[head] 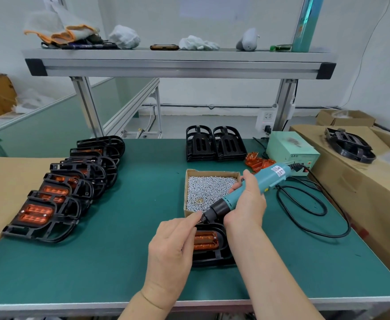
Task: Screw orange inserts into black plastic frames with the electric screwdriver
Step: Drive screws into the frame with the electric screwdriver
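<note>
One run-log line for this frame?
right hand grips electric screwdriver | left hand fingers at bit tip | black frame with orange insert below

Open green mat (143,192) between row of frames (74,181) left and screw box (212,172) right

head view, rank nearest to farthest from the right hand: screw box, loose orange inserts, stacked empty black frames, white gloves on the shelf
From the right hand:
1. screw box, right beside it
2. loose orange inserts, just behind
3. stacked empty black frames, at the table's back
4. white gloves, up on the shelf
</note>
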A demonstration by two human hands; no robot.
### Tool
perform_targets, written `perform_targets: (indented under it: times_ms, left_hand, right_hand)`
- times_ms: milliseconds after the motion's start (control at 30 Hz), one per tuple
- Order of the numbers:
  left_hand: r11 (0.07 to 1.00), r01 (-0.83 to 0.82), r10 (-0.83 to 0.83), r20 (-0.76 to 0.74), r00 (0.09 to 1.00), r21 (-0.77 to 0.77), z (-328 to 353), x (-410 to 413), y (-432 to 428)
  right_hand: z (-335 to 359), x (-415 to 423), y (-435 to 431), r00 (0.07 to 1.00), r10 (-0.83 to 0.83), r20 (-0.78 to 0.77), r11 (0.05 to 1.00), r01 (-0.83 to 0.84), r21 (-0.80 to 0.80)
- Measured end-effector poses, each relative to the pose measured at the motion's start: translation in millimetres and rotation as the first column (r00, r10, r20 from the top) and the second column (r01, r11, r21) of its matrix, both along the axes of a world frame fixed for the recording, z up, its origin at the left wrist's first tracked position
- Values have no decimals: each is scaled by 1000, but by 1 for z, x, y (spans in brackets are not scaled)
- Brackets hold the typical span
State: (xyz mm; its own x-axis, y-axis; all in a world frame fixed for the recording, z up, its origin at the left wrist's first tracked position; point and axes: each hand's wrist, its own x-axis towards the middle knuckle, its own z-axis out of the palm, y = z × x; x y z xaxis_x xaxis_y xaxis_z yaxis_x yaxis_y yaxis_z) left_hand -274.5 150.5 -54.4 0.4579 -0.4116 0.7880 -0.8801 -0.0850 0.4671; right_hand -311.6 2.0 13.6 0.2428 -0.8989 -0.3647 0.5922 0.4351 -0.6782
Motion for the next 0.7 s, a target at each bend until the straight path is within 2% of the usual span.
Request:
perform_targets:
  times_ms: [433, 600, 700]
  left_hand:
    - [992, 17, -9, -61, 998, 126, 2, 4, -4]
    - [959, 107, -20, -312, 950, 263, 8, 5, -1]
    - [886, 195, -44, -342, 939, 420, 2, 17, 13]
  right_hand:
    - [2, 3, 1, 999, -36, -16, 990, 34, -136]
    - [1, 5, 2, 998, -60, -30, 977, 52, -205]
    - [2, 4, 3, 997, -75, -30, 954, 63, -293]
